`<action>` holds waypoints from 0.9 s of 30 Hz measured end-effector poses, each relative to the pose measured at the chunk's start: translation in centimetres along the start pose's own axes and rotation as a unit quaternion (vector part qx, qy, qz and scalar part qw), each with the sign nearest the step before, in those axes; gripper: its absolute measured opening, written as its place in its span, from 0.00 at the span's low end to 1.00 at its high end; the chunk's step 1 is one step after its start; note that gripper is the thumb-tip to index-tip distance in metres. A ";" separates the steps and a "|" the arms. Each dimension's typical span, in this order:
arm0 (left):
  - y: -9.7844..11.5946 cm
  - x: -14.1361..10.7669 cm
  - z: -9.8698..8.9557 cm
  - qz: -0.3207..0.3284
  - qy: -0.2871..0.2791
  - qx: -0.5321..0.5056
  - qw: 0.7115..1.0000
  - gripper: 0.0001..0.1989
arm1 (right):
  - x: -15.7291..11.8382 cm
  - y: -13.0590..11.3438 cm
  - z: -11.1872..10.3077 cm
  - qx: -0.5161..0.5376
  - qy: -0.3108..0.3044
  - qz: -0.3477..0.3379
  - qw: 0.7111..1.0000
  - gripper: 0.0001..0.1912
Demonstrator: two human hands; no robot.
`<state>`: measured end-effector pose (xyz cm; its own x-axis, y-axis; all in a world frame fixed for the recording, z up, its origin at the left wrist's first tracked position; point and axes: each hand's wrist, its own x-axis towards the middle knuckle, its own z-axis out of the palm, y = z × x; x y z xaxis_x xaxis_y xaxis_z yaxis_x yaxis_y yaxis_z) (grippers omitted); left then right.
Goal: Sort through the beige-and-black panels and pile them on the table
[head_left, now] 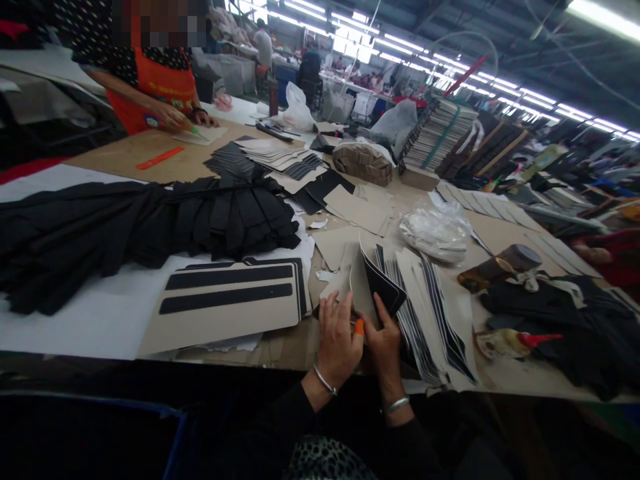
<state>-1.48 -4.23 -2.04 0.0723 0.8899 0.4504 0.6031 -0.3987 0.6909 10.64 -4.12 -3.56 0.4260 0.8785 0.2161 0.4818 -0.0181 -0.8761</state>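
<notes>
Nearest: spotted cloth at bottom centre, between dark sleeves. Both hands are close together on a bent black-and-beige panel at the table's near edge. Right hand pinches it, index finger on the black face. Left hand, orange cover on the thumb, has fingers laid on the beige side; can't tell how firmly it grips. Fanned panel stack just right of it. Left of the hands: beige panels with black bars lying flat, heap of black strips behind. Far right: red-nozzled bottle on its side. Across the table, a co-worker in an orange apron holds a green-tipped bottle over a sheet.
</notes>
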 end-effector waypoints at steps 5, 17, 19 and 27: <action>1.6 0.1 -0.1 0.040 -0.061 -0.048 0.996 0.33 | -0.3 1.0 -0.1 0.005 -0.003 -0.003 1.000 0.33; -3.4 0.9 -0.6 -0.002 -0.008 0.150 0.989 0.27 | -0.2 1.1 0.8 0.055 0.055 0.032 0.996 0.31; -3.5 0.8 -0.4 -0.003 -0.011 0.156 0.988 0.26 | -0.3 1.3 0.8 0.057 0.053 0.036 0.996 0.31; -3.2 0.8 -0.6 0.004 -0.020 0.178 0.984 0.29 | -0.2 1.4 0.9 0.054 0.050 0.036 0.997 0.30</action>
<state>-3.86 -2.39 -3.56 0.1040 0.8978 0.4279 0.8416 -0.3087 0.4432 10.55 -3.92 -5.26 0.5330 0.8251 0.1873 0.3641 -0.0239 -0.9311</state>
